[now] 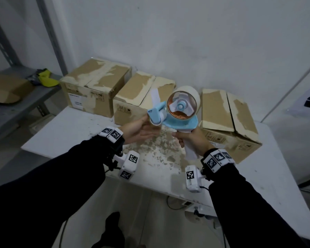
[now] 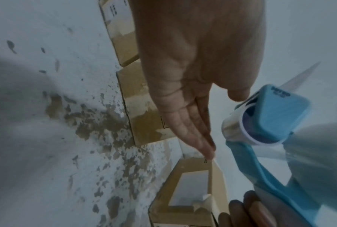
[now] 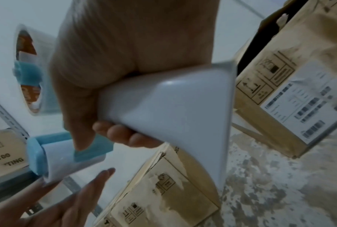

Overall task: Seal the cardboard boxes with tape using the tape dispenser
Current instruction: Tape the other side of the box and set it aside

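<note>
The tape dispenser point(image 1: 175, 113) is held up in the air above the desk point(image 1: 70, 129), in front of the middle cardboard box point(image 1: 141, 97) of three standing in a row along the wall. It looks like light, rigid plastic with a full tape roll point(image 1: 183, 102), so it should handle easily; the white handle point(image 3: 167, 116) is the place to take it, well away from the cutter end, which is probably sharp. The right hand point(image 1: 191, 138) has its fingers wrapped firmly round that handle. The left hand point(image 1: 141, 129) is open, fingers straight and together, reaching up beside the roller end point(image 2: 239, 124); whether it actually touches the roller or the loose tape tab point(image 1: 155, 96) is unclear
</note>
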